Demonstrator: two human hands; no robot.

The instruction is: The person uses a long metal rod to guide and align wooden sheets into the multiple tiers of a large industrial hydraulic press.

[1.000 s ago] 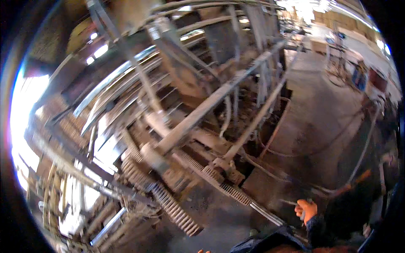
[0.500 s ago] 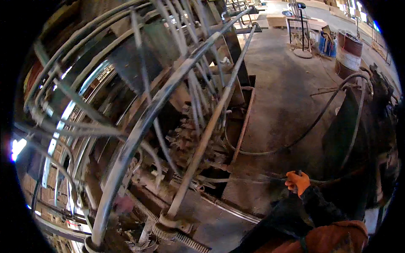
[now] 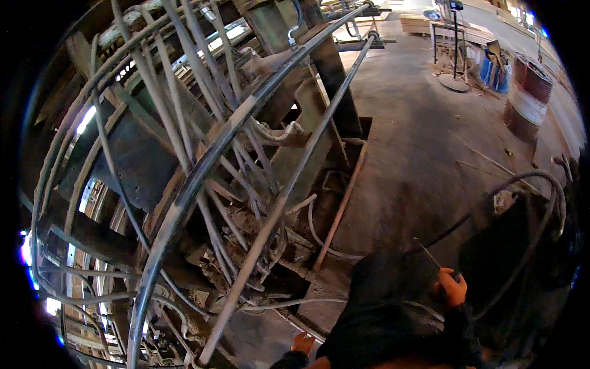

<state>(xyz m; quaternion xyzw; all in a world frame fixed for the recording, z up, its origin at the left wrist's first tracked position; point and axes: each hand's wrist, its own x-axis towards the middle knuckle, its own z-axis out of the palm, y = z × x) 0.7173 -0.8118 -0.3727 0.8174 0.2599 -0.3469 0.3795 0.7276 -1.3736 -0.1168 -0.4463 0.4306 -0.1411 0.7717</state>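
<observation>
Clearly, the right hand (image 3: 453,289) grips a tool (image 3: 428,254) — slim (any lettering unreadable).

Right hand (image 3: 453,286) closed round thin tool (image 3: 429,254), tip pointing ahead and leftward. Left hand (image 3: 302,342) lower, left of right hand; grip unclear. Two long pipes (image 3: 184,197) slanting forward, left of left hand. Rust-coloured pipe (image 3: 349,200) ahead of left hand. Dark hose (image 3: 533,174) looping ahead and right of right hand. Blue barrel (image 3: 493,74), red-and-white drum (image 3: 527,101) farther ahead of right hand, on floor (image 3: 418,154).
</observation>
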